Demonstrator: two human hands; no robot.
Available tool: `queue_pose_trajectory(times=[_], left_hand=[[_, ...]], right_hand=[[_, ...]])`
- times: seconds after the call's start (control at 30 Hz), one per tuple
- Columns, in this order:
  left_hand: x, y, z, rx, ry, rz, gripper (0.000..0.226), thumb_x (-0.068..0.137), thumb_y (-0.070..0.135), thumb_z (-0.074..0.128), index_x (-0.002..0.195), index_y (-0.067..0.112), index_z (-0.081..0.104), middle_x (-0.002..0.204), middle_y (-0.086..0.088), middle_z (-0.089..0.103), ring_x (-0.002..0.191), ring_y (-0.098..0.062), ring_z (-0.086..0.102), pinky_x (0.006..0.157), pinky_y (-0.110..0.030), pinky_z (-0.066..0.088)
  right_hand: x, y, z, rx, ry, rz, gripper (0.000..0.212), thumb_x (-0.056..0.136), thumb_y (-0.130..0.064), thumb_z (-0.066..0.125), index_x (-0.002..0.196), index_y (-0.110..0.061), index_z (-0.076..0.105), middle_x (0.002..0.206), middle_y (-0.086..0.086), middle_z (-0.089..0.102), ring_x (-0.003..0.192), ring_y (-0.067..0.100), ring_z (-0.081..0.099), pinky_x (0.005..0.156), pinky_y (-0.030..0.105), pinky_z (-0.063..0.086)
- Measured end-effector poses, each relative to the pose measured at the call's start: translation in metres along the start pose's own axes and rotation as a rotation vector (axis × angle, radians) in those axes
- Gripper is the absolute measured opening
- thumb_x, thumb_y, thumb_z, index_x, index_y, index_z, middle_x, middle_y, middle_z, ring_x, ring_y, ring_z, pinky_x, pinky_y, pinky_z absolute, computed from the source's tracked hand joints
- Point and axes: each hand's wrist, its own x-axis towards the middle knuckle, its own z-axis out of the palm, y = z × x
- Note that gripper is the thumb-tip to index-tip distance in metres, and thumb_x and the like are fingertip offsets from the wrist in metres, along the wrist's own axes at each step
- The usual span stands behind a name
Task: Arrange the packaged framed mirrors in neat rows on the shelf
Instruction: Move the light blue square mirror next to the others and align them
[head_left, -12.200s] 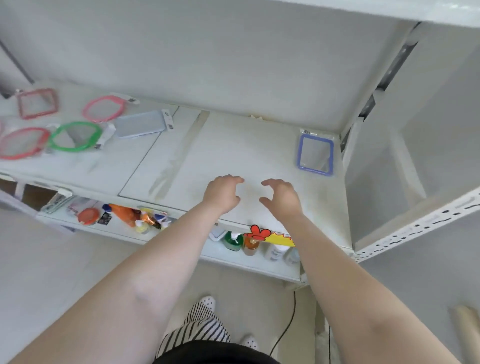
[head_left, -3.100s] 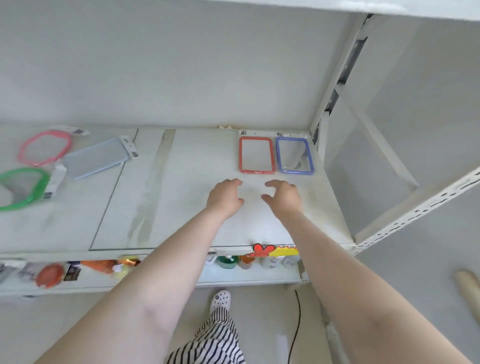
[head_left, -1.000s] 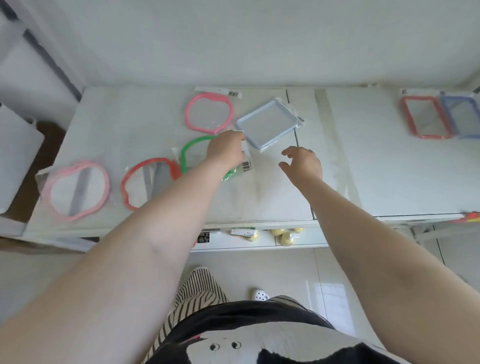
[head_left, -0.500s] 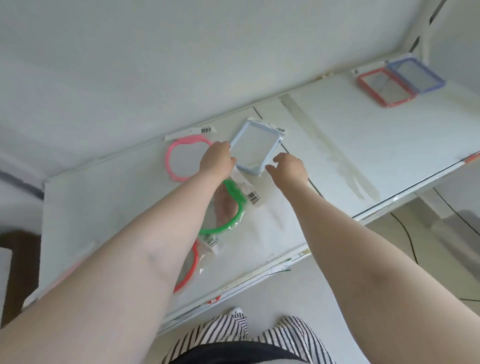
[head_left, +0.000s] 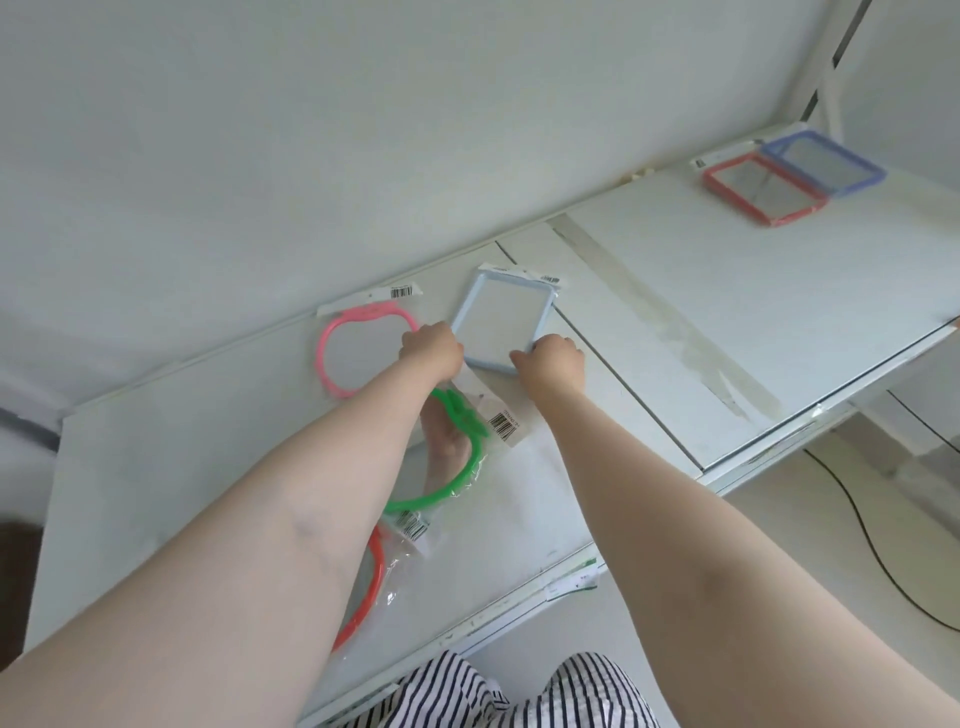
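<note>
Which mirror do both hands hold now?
The pale blue rectangular mirror: left hand and right hand grip its near corners; the round pink one lies beside it.

white wall (head_left: 311, 130) behind | black cable (head_left: 878, 551) trailing on pale floor (head_left: 779, 561) | striped trousers (head_left: 467, 691) at bottom edge
</note>
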Motion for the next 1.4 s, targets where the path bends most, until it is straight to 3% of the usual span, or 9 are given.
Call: queue_pose_trajectory(times=[0.23, 0.37, 0.53, 0.67, 0.77, 0.87, 1.03, 1.23, 1.4], left_hand=[[-0.009, 0.014, 0.0, -0.504, 0.038, -0.047, 0.012, 0.087, 0.013, 0.057, 0.089, 0.005, 0.067, 0.088, -0.015, 0.063, 0.084, -0.029, 0.059, 0.074, -0.031, 0.047], [-0.025, 0.039, -0.02, -1.035, -0.1, -0.137, 0.029, 0.087, -0.009, 0.057, 0.115, -0.004, 0.061, 0.097, -0.015, 0.056, 0.076, -0.024, 0.058, 0.053, -0.02, 0.053], [-0.064, 0.073, -0.039, -1.17, -0.35, -0.157, 0.016, 0.087, -0.013, 0.055, 0.083, 0.002, 0.053, 0.079, -0.011, 0.054, 0.065, -0.015, 0.052, 0.091, -0.031, 0.052], [-0.097, 0.107, -0.037, -1.106, -0.538, -0.105, 0.021, 0.089, -0.008, 0.056, 0.072, 0.005, 0.052, 0.071, -0.008, 0.051, 0.064, -0.013, 0.05, 0.056, -0.02, 0.056], [-0.116, 0.136, -0.027, -1.151, -0.538, -0.082, 0.009, 0.092, -0.001, 0.055, 0.086, 0.004, 0.059, 0.074, -0.006, 0.054, 0.064, -0.013, 0.053, 0.065, -0.025, 0.054], [-0.134, 0.166, -0.01, -1.169, -0.518, -0.078, 0.031, 0.093, -0.003, 0.053, 0.123, 0.0, 0.057, 0.075, -0.004, 0.057, 0.065, -0.012, 0.055, 0.071, -0.025, 0.056], [-0.168, 0.223, 0.014, -1.209, -0.483, -0.101, 0.031, 0.092, -0.007, 0.051, 0.123, -0.006, 0.056, 0.074, -0.006, 0.055, 0.064, -0.014, 0.053, 0.089, -0.032, 0.049], [-0.206, 0.292, 0.046, -1.268, -0.506, -0.126, 0.037, 0.094, -0.006, 0.047, 0.13, -0.002, 0.052, 0.069, -0.004, 0.061, 0.066, -0.013, 0.055, 0.087, -0.029, 0.049], [-0.23, 0.324, 0.064, -1.296, -0.525, -0.177, 0.02, 0.096, -0.005, 0.045, 0.086, 0.006, 0.059, 0.077, -0.006, 0.056, 0.067, -0.015, 0.055, 0.104, -0.038, 0.045]], right_hand=[[-0.003, 0.011, -0.025, 0.572, 0.047, 0.183, 0.024, 0.083, -0.012, 0.057, 0.105, -0.011, 0.046, 0.105, 0.013, 0.063, 0.084, 0.031, 0.064, 0.081, 0.042, 0.056], [-0.022, 0.013, -0.063, 0.79, 0.074, 0.185, 0.031, 0.089, -0.006, 0.053, 0.12, -0.011, 0.051, 0.086, 0.011, 0.065, 0.054, 0.018, 0.059, 0.066, 0.034, 0.056], [-0.056, 0.028, -0.12, 0.945, 0.108, 0.259, 0.043, 0.089, 0.003, 0.052, 0.129, -0.012, 0.056, 0.104, 0.016, 0.066, 0.064, 0.024, 0.064, 0.058, 0.02, 0.057], [-0.074, 0.064, -0.159, 0.984, 0.183, 0.319, 0.043, 0.087, 0.006, 0.056, 0.126, -0.012, 0.06, 0.106, 0.018, 0.066, 0.061, 0.022, 0.064, 0.061, 0.018, 0.058], [-0.083, 0.099, -0.183, 0.971, 0.208, 0.343, 0.043, 0.086, 0.007, 0.058, 0.125, -0.011, 0.063, 0.11, 0.021, 0.066, 0.064, 0.023, 0.066, 0.065, 0.02, 0.06], [-0.093, 0.129, -0.208, 0.931, 0.195, 0.361, 0.041, 0.086, 0.007, 0.059, 0.123, -0.009, 0.064, 0.104, 0.02, 0.067, 0.062, 0.022, 0.066, 0.067, 0.022, 0.06], [-0.098, 0.177, -0.254, 0.906, 0.184, 0.368, 0.036, 0.087, 0.005, 0.059, 0.12, -0.007, 0.061, 0.079, 0.012, 0.065, 0.046, 0.016, 0.064, 0.05, 0.018, 0.057], [-0.089, 0.24, -0.321, 0.841, 0.115, 0.357, 0.038, 0.087, 0.004, 0.059, 0.123, -0.008, 0.06, 0.082, 0.011, 0.065, 0.072, 0.028, 0.068, 0.09, 0.044, 0.056], [-0.079, 0.27, -0.355, 0.806, 0.059, 0.36, 0.039, 0.087, 0.004, 0.061, 0.122, -0.012, 0.063, 0.101, 0.016, 0.067, 0.071, 0.023, 0.069, 0.076, 0.03, 0.061]])
